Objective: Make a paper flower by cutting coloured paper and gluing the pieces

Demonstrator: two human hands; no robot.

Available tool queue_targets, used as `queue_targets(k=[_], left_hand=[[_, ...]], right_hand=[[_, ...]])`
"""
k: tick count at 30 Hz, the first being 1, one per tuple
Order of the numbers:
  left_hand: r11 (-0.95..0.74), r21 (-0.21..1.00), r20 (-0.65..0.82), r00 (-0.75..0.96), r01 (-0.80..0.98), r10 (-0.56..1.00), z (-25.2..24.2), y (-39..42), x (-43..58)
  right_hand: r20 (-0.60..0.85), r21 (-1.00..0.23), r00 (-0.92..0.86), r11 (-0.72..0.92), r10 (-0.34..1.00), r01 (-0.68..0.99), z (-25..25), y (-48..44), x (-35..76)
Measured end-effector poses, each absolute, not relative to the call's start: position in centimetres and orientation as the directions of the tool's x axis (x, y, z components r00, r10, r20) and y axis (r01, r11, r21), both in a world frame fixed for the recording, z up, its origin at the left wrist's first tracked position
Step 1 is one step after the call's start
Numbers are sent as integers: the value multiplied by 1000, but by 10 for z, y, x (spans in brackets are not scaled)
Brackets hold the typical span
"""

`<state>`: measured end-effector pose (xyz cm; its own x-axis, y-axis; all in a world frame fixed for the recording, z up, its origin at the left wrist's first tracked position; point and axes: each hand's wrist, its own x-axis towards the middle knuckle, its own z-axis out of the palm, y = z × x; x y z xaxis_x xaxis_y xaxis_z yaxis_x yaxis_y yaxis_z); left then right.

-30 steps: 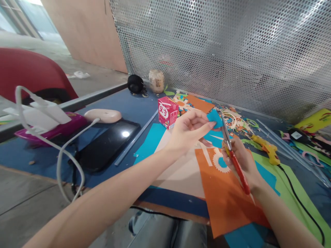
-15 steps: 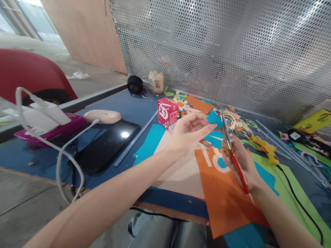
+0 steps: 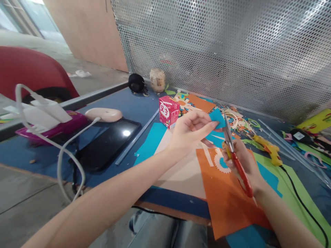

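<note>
Pinched between the thumb and fingers of my left hand point(image 3: 192, 129) is a small piece of blue paper point(image 3: 217, 118). My right hand point(image 3: 241, 162) is wrapped round red-handled scissors point(image 3: 241, 175), their blades pointing up and away from me at the paper's right edge. Whether the blades touch the paper I cannot tell. Below the hands lie an orange sheet point(image 3: 230, 203) and a pale sheet point(image 3: 178, 172). A cream toothed ring point(image 3: 219, 164) with blue showing in its middle rests on the orange sheet, partly hidden by my right hand.
A pink box point(image 3: 169, 112) stands beyond my left wrist, with paper scraps point(image 3: 240, 122) heaped to its right. At right lies a yellow glue gun point(image 3: 270, 150) with a black cord. A black phone point(image 3: 108, 144), white cable point(image 3: 60, 162) and purple tissue holder point(image 3: 74, 119) are at left.
The whole view has shifted slightly. My hands keep nearly the same pose, with the blue paper still in the left and the scissors in the right.
</note>
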<state>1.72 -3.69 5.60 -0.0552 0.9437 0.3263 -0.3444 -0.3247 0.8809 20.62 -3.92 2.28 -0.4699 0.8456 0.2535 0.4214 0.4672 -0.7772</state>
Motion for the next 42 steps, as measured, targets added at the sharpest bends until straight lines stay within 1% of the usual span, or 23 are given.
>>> queue_targets(k=[5, 13, 18, 23, 27, 30, 37, 42], left_hand=[[-330, 880, 332, -54, -342, 942, 55, -37, 17], [-359, 875, 358, -64, -326, 931, 56, -37, 17], [-382, 875, 377, -76, -297, 923, 54, -36, 17], [-382, 857, 380, -79, -347, 922, 54, -36, 17], [-397, 855, 391, -87, -334, 916, 55, -36, 17], [-389, 866, 384, -79, -315, 920, 55, -36, 17], [-342, 871, 343, -62, -353, 937, 55, -36, 17], [-349, 877, 356, -44, -330, 934, 54, -36, 16]], right_hand=[[220, -825, -497, 432, 839, 364, 22, -39, 207], [222, -789, -498, 454, 838, 413, 25, -39, 206], [208, -799, -492, 436, 846, 413, 25, -40, 206], [205, -799, -496, 437, 843, 413, 28, -41, 205], [200, -784, -498, 443, 844, 435, 28, -42, 205], [211, -788, -502, 449, 839, 420, 26, -41, 206], [206, -805, -497, 435, 843, 404, 25, -40, 206], [209, -808, -491, 432, 846, 401, 28, -42, 204]])
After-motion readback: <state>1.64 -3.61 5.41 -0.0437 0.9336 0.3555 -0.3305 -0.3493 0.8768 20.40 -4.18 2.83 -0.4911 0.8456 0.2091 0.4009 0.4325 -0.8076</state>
